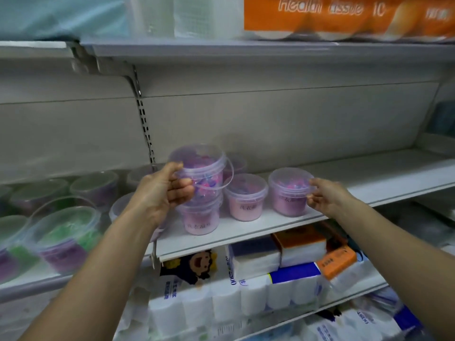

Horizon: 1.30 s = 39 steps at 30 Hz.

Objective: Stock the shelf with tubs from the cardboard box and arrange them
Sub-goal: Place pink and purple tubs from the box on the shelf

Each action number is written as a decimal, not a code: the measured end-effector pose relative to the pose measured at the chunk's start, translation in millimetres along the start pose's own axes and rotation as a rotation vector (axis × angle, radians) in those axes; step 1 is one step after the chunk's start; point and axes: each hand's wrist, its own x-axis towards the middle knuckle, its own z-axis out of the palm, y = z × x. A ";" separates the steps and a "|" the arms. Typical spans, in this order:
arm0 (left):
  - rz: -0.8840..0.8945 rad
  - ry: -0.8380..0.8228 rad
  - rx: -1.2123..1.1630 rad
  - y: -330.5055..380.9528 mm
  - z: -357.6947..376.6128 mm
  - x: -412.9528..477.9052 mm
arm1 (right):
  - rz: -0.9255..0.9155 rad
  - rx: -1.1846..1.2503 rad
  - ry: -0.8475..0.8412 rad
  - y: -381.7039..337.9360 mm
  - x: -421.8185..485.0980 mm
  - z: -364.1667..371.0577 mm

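Note:
My left hand (163, 190) grips a clear tub of pink and purple beads (204, 173), with a thin handle, on top of another pink tub (199, 217) on the white shelf (369, 178). A third pink tub (245, 196) stands just to the right, with one more half hidden behind it. My right hand (325, 196) holds the right side of the rightmost pink tub (289, 191), thumb at the lid rim and fingers curled on the side. No cardboard box is in view.
Green and purple tubs (61, 235) fill the neighbouring shelf at left. The shelf stretch to the right of the pink tubs is bare. Tissue packs (278, 264) crowd the shelf below. An orange tissue pack (344, 16) sits on the shelf above.

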 end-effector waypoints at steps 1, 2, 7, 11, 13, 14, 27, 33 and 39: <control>-0.002 0.005 0.002 -1.1 3.9 3.0 | -0.001 -0.023 -0.027 0.1 5.5 0.2; -0.004 0.012 0.005 -2.1 7.7 5.5 | -0.019 -0.049 -0.067 -0.4 10.3 0.3; 0.007 0.067 -0.011 -8.9 23.3 17.5 | -0.473 -0.470 -0.269 -9.3 30.0 -2.5; 0.012 0.126 -0.044 -13.7 41.5 23.8 | -0.820 -0.927 -0.439 -8.8 56.6 0.2; 0.020 0.162 -0.056 -16.0 51.4 26.3 | -0.921 -0.974 -0.380 -12.6 70.7 5.8; 0.023 0.181 -0.064 -17.4 55.5 27.6 | -0.922 -0.981 -0.356 -15.3 75.8 9.8; 0.062 0.305 -0.119 -30.9 92.1 30.2 | -0.892 -1.227 -0.589 -42.5 143.3 53.7; 0.043 0.301 -0.106 -23.0 112.2 25.7 | -0.930 -1.244 -0.454 -59.2 135.5 52.1; -0.053 0.136 -0.041 -21.1 146.0 21.8 | -0.250 -0.440 -0.959 -94.3 83.8 40.1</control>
